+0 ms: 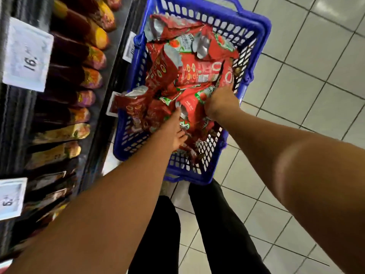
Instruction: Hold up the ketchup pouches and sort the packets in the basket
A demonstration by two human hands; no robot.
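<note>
Both hands are down in the blue basket (254, 62). The right hand (221, 99) grips a red packet (194, 101) lying toward its ten o'clock. The left hand (175, 131), fingers loosely spread, rests on the packets at the near end, holding nothing clearly.

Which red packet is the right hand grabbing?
The right hand grips the red packet with the tomato picture, at the basket's right wall. The other packets lie loose; the left hand only reaches among the nearer ones.
</note>
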